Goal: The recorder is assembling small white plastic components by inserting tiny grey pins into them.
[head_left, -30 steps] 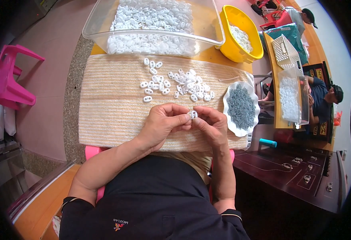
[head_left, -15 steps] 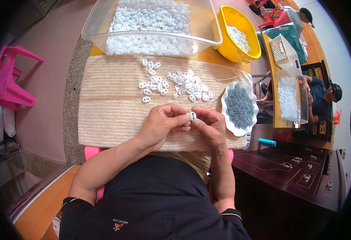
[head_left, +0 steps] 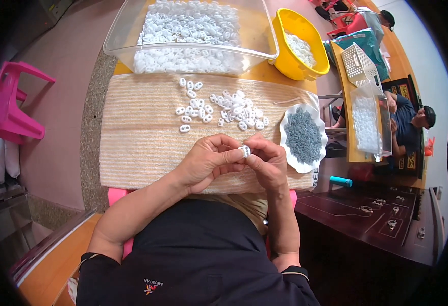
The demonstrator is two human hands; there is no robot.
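My left hand (head_left: 209, 159) and my right hand (head_left: 268, 162) meet over the near part of the towel. Pinched between their fingertips is a small white two-holed plastic piece (head_left: 246, 151), which looks like a cord lock; its holes face up. Beyond my hands, to the left, lies a loose group of similar oval pieces (head_left: 194, 109), many with holes upward. A denser heap of white plastic pieces (head_left: 240, 108) sits right of that group. Beside my right hand, a white wavy-edged dish (head_left: 284, 140) holds many thin grey parts (head_left: 304, 135), perhaps springs.
A striped beige towel (head_left: 137, 130) covers the tabletop. Beyond it stand a clear bin (head_left: 191, 49) of white pieces and a yellow tub (head_left: 280, 61) with more. A pink stool (head_left: 17, 102) is at left. At right, another person (head_left: 407, 120) sits by a second clear bin (head_left: 384, 137).
The view has shifted slightly. The white piece stays between my fingertips, now turned a little, and my fingers have shifted only slightly.
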